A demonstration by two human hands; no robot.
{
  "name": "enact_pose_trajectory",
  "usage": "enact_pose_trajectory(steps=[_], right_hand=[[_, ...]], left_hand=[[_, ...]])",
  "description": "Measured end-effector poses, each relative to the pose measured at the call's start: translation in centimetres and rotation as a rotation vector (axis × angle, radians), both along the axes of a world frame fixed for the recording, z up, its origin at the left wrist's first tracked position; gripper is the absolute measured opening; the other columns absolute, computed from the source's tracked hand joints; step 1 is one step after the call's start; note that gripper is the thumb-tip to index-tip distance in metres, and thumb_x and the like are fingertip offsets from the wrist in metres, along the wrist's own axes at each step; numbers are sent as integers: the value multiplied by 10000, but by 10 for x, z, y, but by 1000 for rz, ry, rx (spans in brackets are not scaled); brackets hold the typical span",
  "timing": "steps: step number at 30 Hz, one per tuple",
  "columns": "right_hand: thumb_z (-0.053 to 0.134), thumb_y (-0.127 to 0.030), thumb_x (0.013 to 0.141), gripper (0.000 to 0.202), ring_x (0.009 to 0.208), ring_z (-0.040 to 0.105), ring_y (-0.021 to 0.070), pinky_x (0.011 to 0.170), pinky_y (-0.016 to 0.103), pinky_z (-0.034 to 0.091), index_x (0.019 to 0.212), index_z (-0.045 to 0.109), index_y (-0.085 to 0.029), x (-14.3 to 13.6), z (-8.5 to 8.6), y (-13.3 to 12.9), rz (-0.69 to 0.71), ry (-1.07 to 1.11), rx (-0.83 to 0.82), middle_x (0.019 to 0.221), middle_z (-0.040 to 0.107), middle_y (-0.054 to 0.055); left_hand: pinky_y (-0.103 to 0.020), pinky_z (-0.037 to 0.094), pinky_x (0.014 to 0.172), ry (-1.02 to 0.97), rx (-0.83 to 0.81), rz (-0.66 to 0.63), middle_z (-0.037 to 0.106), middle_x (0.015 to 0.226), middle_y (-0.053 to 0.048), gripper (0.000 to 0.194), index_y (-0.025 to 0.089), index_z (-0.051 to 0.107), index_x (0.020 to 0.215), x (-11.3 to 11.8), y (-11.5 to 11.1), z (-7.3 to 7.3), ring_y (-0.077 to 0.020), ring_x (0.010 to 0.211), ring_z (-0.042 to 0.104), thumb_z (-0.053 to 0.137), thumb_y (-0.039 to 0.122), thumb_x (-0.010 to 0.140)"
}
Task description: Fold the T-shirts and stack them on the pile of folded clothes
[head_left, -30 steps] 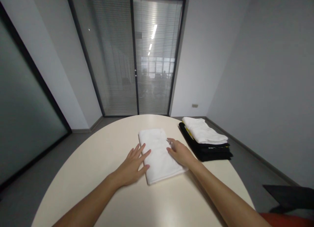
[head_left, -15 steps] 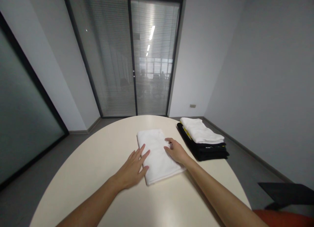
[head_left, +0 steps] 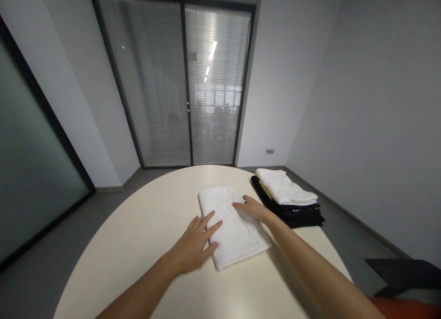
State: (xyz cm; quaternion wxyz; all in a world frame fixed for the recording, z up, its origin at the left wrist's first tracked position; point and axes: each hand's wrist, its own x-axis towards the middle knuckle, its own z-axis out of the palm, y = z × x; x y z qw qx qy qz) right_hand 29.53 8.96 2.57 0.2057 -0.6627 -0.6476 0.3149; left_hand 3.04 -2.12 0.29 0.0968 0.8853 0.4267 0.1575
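Note:
A folded white cloth point(head_left: 229, 236) lies on the round table in front of me, with shallow wrinkles toward its right side. My left hand point(head_left: 196, 243) rests along its left edge, fingers spread and the fingertips on top of the fabric. At the cloth's upper right edge, my right hand point(head_left: 253, 208) has its thumb over the top and its other fingers curled around the side, partly hidden. It grips the fabric there. Whether the cloth is a shirt or a towel does not show.
A stack of folded black clothes point(head_left: 299, 215), with a bit of yellow showing, sits at the table's right edge. Another folded white cloth point(head_left: 285, 188) tops it. The pale table point(head_left: 144, 227) has a curved rim. A dark chair part point(head_left: 403, 273) stands at lower right.
The white cloth has shifted a little to the right and toward me, and both hands have moved with it. My right hand's fingers have closed in at the cloth's edge.

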Motion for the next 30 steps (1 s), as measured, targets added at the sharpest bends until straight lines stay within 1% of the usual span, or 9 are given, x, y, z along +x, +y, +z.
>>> enact_pose_trajectory(steps=[4,7,11,15,22,24,26,29,30], right_hand=[[612,-388,866,352,734,608,156,648,235,440,1136,583,-165,0,1,-7,45,38,79,855,677,47],[574,-363,894,303,659,549,139,617,231,396,1133,575,-177,4,13,-6,62,28,190,731,613,-2],[545,-347,915,285,719,577,154,653,236,415,1132,615,-176,13,54,-1,116,26,314,813,653,26],[560,-332,911,275,755,617,175,675,240,454,1127,642,-183,27,101,5,126,9,347,881,705,44],[631,-381,888,348,737,646,167,657,236,518,1163,649,-169,79,174,19,-10,84,402,928,724,73],[649,-402,879,383,729,654,161,643,230,528,1185,646,-172,97,188,22,-35,141,404,941,724,77],[649,-406,879,409,698,658,161,611,234,534,1218,634,-179,114,196,25,-63,208,374,926,725,83],[652,-390,875,423,651,659,166,559,245,532,1241,627,-179,133,198,30,-121,253,329,901,728,91],[667,-381,864,414,640,659,169,551,250,532,1220,643,-171,138,197,31,-151,237,366,886,730,93]], left_hand=[[-562,216,1212,-21,-8,23,110,1667,-79,598,297,255,1566,0,2,-5,-304,1496,240,418,439,1009],[-528,205,1224,-26,-14,69,136,1661,-96,620,241,218,1577,0,5,-11,-270,1506,220,354,482,1022],[-513,203,1225,-17,28,173,210,1641,-122,623,189,253,1563,-2,10,-19,-256,1503,232,311,502,1028],[-509,267,1201,-35,96,255,305,1605,-149,609,151,328,1528,-5,18,-28,-265,1476,302,318,495,1026],[-483,299,1195,-36,137,271,371,1575,-148,597,146,370,1504,-3,22,-32,-255,1456,346,345,493,1020],[-477,300,1198,-20,126,286,377,1570,-152,602,132,376,1499,-3,21,-32,-255,1454,351,341,494,1019],[-471,303,1199,-13,128,293,387,1564,-155,602,125,382,1494,-3,22,-33,-256,1446,364,340,492,1018],[-469,316,1194,-18,141,290,425,1541,-155,594,125,402,1481,-4,23,-36,-259,1425,397,357,489,1014],[-471,321,1192,-21,146,291,441,1531,-152,588,130,412,1476,-5,24,-37,-260,1417,408,364,488,1012]])
